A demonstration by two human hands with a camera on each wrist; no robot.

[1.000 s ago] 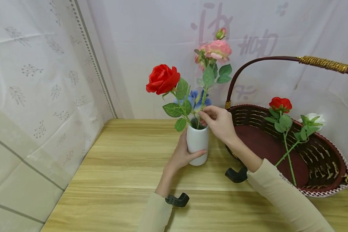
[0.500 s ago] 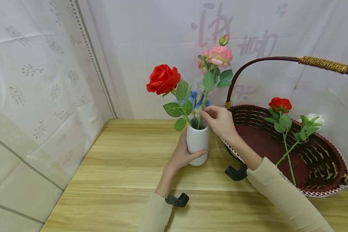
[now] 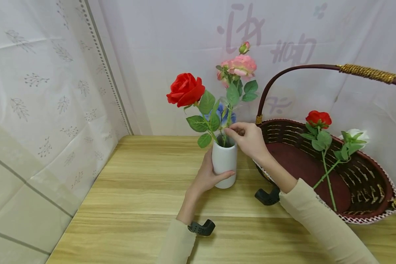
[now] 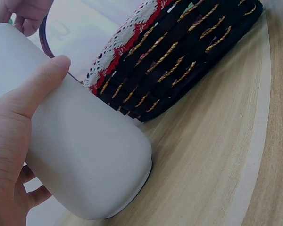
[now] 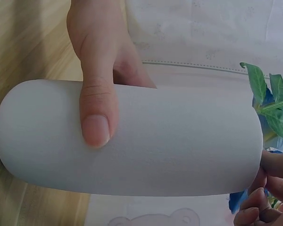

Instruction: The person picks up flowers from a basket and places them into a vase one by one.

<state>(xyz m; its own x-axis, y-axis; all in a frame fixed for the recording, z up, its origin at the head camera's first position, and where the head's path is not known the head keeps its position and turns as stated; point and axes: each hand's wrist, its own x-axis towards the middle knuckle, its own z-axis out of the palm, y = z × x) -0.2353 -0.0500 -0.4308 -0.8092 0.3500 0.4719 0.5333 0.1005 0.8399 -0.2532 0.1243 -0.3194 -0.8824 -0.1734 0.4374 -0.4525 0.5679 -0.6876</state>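
Observation:
A white vase (image 3: 224, 165) stands upright on the wooden table. My left hand (image 3: 208, 175) grips its body, thumb across the front, as the left wrist view also shows. Above the vase's mouth my right hand (image 3: 249, 140) pinches the green stem of a pink flower (image 3: 240, 67), whose lower end is inside the vase. A red rose (image 3: 185, 90) leans left out of the vase, and a blue flower (image 3: 222, 114) sits low behind the stems. In the right wrist view the right hand's curled fingers (image 5: 257, 209) are beside the vase rim.
A dark woven basket (image 3: 293, 161) with a tall handle (image 3: 316, 66) stands on the right, close to the right forearm. A red rose (image 3: 318, 119) and a white rose (image 3: 355, 138) lie in it, stems crossed. Patterned cloth (image 3: 171, 44) hangs behind the table (image 3: 132, 198).
The pink flower first came down into the vase, then its head swung a little left. My right hand shifted slightly left and down with it. The left hand and vase stayed put.

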